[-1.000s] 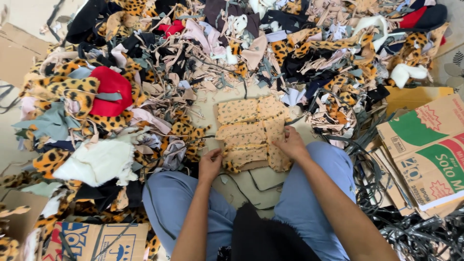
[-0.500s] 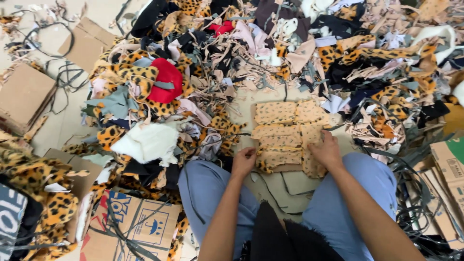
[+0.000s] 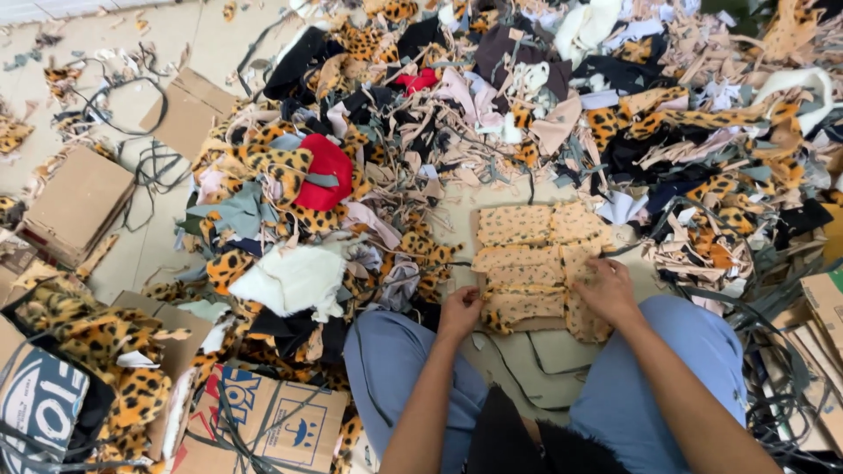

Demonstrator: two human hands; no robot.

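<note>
Scrap heap [image 3: 527, 114] beyond spotted pieces [image 3: 536, 263]

Both bare forearms reached forward between the knees; left hand [image 3: 460, 312] loosely curled, right hand [image 3: 606, 290] flat, fingers spread.

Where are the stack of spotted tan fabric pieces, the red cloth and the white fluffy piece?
Stack of spotted tan fabric pieces [image 3: 536, 254], head view, middle of the top layers.
Red cloth [image 3: 327, 171], head view, its centre.
White fluffy piece [image 3: 294, 279], head view, its middle.
</note>
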